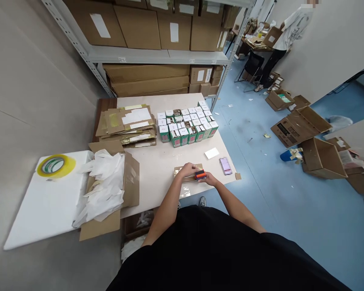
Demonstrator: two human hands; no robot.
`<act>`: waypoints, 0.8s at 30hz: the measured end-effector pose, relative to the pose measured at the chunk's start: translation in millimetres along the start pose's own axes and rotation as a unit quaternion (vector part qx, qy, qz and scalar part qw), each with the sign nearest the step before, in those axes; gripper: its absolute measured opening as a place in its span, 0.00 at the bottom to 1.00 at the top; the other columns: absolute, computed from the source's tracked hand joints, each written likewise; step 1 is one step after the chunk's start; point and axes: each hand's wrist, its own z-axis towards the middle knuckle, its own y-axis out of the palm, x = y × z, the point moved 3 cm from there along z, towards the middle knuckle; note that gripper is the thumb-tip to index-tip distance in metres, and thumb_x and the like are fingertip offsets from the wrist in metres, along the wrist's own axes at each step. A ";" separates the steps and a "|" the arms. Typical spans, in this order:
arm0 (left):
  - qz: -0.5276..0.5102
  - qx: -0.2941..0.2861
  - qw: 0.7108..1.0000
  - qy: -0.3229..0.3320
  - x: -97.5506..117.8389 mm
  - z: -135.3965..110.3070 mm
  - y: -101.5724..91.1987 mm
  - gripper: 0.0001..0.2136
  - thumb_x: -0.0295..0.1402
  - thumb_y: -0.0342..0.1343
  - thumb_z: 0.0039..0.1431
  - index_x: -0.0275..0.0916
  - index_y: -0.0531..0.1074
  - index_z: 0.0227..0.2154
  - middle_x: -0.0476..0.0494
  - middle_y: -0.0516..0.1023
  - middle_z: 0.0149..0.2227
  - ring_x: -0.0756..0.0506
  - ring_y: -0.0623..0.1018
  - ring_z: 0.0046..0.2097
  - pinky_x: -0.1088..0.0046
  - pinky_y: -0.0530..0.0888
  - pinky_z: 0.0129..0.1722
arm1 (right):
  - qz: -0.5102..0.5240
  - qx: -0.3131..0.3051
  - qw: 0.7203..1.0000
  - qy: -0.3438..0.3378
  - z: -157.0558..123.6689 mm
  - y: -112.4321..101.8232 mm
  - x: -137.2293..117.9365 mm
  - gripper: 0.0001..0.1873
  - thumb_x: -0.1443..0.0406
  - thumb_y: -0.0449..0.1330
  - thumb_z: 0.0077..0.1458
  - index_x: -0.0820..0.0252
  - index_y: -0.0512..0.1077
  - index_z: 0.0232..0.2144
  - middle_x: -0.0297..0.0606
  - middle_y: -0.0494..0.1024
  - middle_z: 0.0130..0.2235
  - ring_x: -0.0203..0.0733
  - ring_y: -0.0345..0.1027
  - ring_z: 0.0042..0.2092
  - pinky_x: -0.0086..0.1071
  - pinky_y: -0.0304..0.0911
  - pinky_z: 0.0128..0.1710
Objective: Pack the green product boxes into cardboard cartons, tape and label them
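Observation:
A small flat cardboard package (182, 174) lies near the front edge of the pale table (157, 161). My left hand (188, 169) rests on top of it with the fingers curled down. My right hand (208, 178) is closed round an orange and black tool (200, 174), maybe a tape dispenser, pressed against the package's right end. A white card (211, 153) and a phone (225, 165) lie just to the right of my hands.
Several green and white small boxes (186, 127) stand in rows at the table's back. Flattened cartons (127, 125) are stacked at left, beside an open box of white bags (106, 186) and a tape roll (56, 165). Shelving with cartons behind; open boxes litter the blue floor; a person stands far right.

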 end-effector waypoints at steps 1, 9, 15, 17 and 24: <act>-0.006 -0.011 1.000 -0.006 1.5 0.8 0.2 0.11 0.41 0.63 0.51 0.38 0.84 0.29 0.45 0.84 0.32 0.43 0.79 0.37 0.72 0.73 0.38 | 0.001 -0.004 1.000 -0.002 1.2 -0.4 0.3 0.21 0.54 0.75 0.40 0.56 0.80 0.36 0.36 0.83 0.39 0.49 0.76 0.43 0.44 0.68 0.52; -0.003 0.018 1.000 -0.023 13.9 4.2 -3.2 0.09 0.37 0.62 0.52 0.40 0.84 0.29 0.47 0.85 0.33 0.44 0.81 0.39 0.72 0.74 0.41 | -0.006 -0.033 0.999 -0.012 7.3 -3.9 -0.1 0.20 0.55 0.75 0.39 0.56 0.79 0.35 0.35 0.82 0.37 0.47 0.75 0.41 0.42 0.68 0.49; -0.029 0.035 0.998 -0.043 16.1 -3.1 -2.3 0.08 0.38 0.67 0.49 0.40 0.85 0.31 0.46 0.85 0.32 0.44 0.81 0.38 0.70 0.75 0.40 | -0.020 -0.050 0.998 -0.016 7.4 -6.8 -5.0 0.21 0.55 0.74 0.41 0.56 0.79 0.38 0.35 0.82 0.39 0.48 0.74 0.43 0.41 0.68 0.49; -0.011 0.068 0.997 -0.045 18.0 -6.5 -3.0 0.08 0.38 0.67 0.51 0.41 0.85 0.31 0.46 0.85 0.32 0.44 0.81 0.38 0.70 0.75 0.41 | -0.020 -0.053 0.998 -0.017 8.1 -7.7 -8.4 0.22 0.56 0.74 0.41 0.57 0.79 0.39 0.36 0.82 0.39 0.48 0.74 0.43 0.41 0.69 0.48; -0.021 0.194 0.979 -0.062 14.2 -19.3 -4.1 0.07 0.35 0.63 0.56 0.40 0.84 0.32 0.44 0.85 0.34 0.45 0.82 0.38 0.70 0.75 0.41 | -0.046 -0.060 0.997 -0.020 12.0 -15.2 -19.6 0.23 0.54 0.73 0.44 0.57 0.78 0.42 0.36 0.81 0.39 0.48 0.74 0.43 0.40 0.68 0.47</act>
